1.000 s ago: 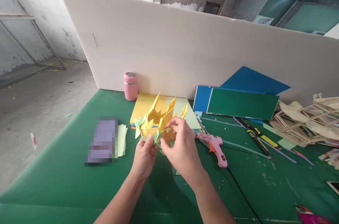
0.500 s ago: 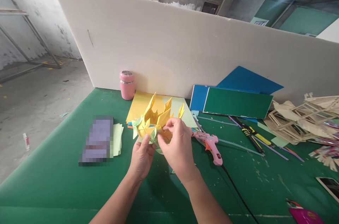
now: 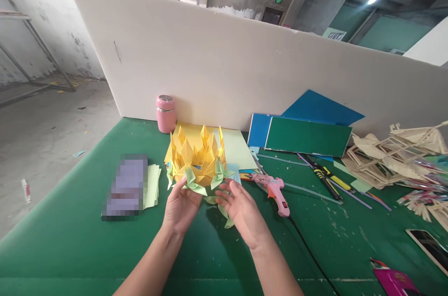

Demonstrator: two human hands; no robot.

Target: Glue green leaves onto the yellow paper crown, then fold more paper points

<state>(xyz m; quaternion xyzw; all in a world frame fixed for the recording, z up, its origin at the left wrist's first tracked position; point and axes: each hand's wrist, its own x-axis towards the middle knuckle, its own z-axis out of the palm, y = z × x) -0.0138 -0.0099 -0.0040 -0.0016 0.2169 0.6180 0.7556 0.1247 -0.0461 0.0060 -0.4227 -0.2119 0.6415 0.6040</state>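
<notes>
A folded-paper flower [image 3: 188, 152] with pointed yellow petals and pale green leaves around its base is held up over the table. My left hand [image 3: 181, 209] grips its lower front edge, thumb over a green leaf and fingers underneath. At the flower's right side is my right hand [image 3: 242, 212], palm turned inward and fingers loosely curved and apart. Its fingertips are close to a green paper leaf [image 3: 217, 173]; whether they touch it I cannot tell. Lower down, more green folded leaves [image 3: 226, 216] show between the hands.
A pink glue gun [image 3: 275, 185] with a black cord lies to the right. Coloured paper sheets [image 3: 241, 146] and a pink flask [image 3: 165, 114] are behind. Cutters [image 3: 324, 174], glue sticks, a wooden model [image 3: 381, 156] and a phone [image 3: 429, 245] are farther right. Green paper slips [image 3: 152, 186] lie left.
The flower has turned and tilted more upright, its petals now pointing up. My right hand has let go of the petals and opened, moving slightly down. The view has shifted slightly.
</notes>
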